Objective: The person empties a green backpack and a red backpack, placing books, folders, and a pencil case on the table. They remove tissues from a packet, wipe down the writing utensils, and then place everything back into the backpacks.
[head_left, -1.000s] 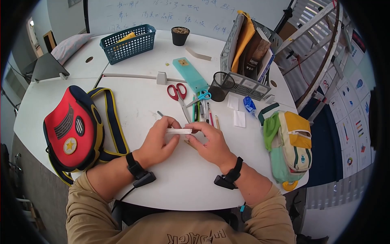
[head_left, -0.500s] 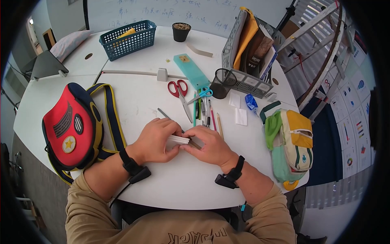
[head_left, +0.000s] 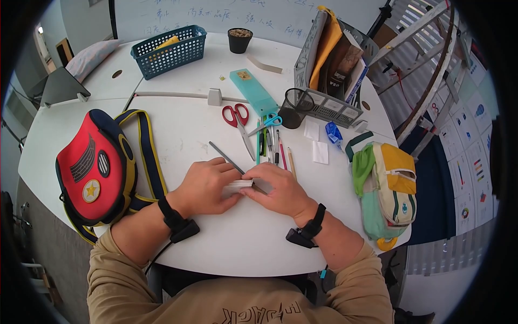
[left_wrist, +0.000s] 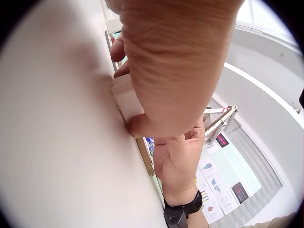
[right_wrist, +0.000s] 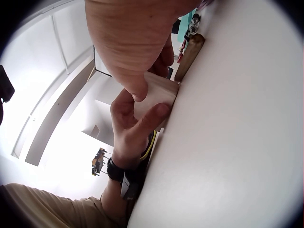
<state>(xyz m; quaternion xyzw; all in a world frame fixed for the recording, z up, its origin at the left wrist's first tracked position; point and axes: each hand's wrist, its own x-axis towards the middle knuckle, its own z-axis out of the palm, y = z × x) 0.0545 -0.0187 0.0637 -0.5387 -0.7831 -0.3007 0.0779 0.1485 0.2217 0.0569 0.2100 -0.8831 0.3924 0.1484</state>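
Observation:
A small white layered block [head_left: 237,186] sits between both hands, low over the table's near middle. My left hand [head_left: 208,186] grips its left end, thumb on the near side and fingers beyond. My right hand [head_left: 280,189] pinches the other end and hides part of it. In the right wrist view, thumbs of both hands press the broad face of the block [right_wrist: 154,99], its lower edge right at the tabletop. A dark grey stick [head_left: 224,155] lies just beyond the fingers. A brown stick [right_wrist: 190,57] lies near the right hand.
Red scissors [head_left: 236,119], blue scissors [head_left: 274,120], pens and pencils [head_left: 283,152] lie beyond the hands, near a teal case [head_left: 253,92] and mesh cup [head_left: 292,117]. A red bag [head_left: 89,167] stands left, a small backpack [head_left: 386,189] right. White squares [head_left: 320,153] lie beside a blue packet [head_left: 333,133].
The hands have come closer together around the white block, the right one shifting slightly left over its end. More of the block is covered now. Surrounding things stay where they were.

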